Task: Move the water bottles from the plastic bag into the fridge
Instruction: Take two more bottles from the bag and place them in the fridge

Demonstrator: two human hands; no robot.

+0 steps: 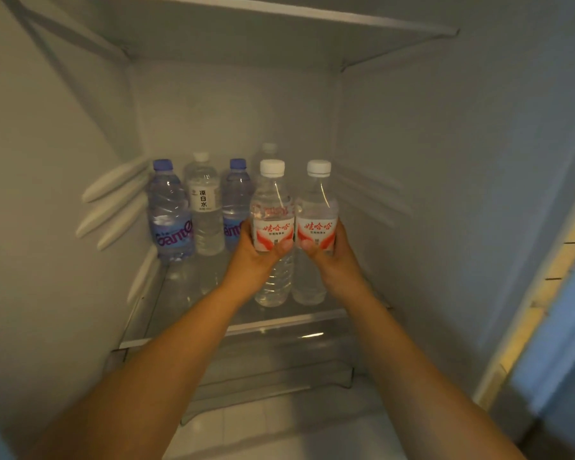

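Now I have each grip wrapped round a clear red-labelled white-capped water bottle, left hand (258, 250) on one (273, 234), right hand (329, 252) on the other (316, 232), standing near the glass fridge shelf's (193, 313) front right edge; next, I judge, release both.

Both forearms (166, 356) are bare (no sleeves, watch or rings visible).

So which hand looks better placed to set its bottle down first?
Probably the right hand. Its red-labelled bottle faces bare glass shelf beside the fridge wall. The left hand holds its matching bottle right in front of the blue-capped bottle, which crowds it.
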